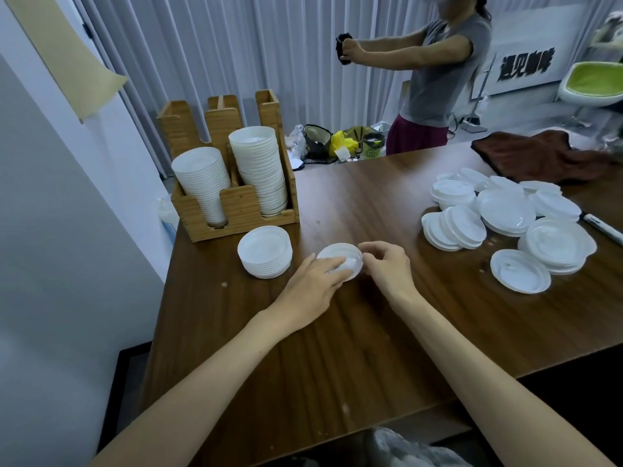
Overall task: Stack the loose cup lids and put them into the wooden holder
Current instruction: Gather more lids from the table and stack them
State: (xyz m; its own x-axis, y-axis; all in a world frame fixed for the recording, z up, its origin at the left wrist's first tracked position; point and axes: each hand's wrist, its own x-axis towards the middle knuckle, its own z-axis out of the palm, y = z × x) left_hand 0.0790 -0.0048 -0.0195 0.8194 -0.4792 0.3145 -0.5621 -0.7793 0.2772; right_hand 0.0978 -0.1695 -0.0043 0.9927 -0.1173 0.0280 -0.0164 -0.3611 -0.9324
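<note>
Head view: one lid in hand, most of the sorting left to do.

My left grip (310, 284) lies with fairly straight fingers on a single lid (340, 256) mid-tabletop (337, 348), and my right grip (387, 267) pinches its rim with curled fingers. A short stack (264, 252) sits just in front of the wooden holder (242, 200), which already carries two tall white stacks. I judge the loose pile (505, 214), well apart to the right, to be the bulk remaining. Dark wood surface, brown cloth (539, 156) at the far edge, pale curtains (236, 45) and another person (441, 72) behind.
</note>
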